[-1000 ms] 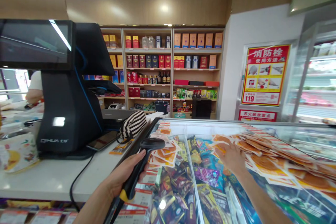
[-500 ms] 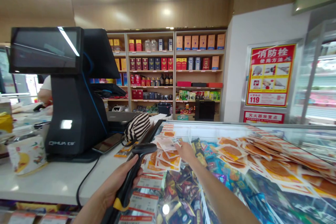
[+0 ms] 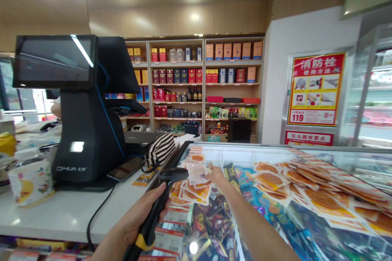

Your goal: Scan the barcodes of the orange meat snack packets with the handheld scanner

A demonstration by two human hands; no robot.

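Note:
My left hand (image 3: 153,208) is wrapped round the handle of a black and yellow barcode scanner (image 3: 173,174), its head pointing toward the flat packets. My right hand (image 3: 217,176) pinches the edge of a flat packet (image 3: 196,172), whose pale printed back is turned up in front of the scanner head. Just below it, several flat packets with round orange-brown pieces (image 3: 196,191) lie fanned on the glass top of the display case. A larger spread of the same packets (image 3: 324,195) covers the glass to the right.
Left of the case stands a white counter (image 3: 73,216) with a black cash register (image 3: 88,130), a phone (image 3: 126,169) and a striped pouch (image 3: 161,149). A black cable (image 3: 98,212) hangs over the counter edge. Wrapped sweets (image 3: 211,220) show through the glass.
The scanner head has shifted slightly right, closer to the packet in my right hand. That packet has tilted a little, and the view has moved slightly.

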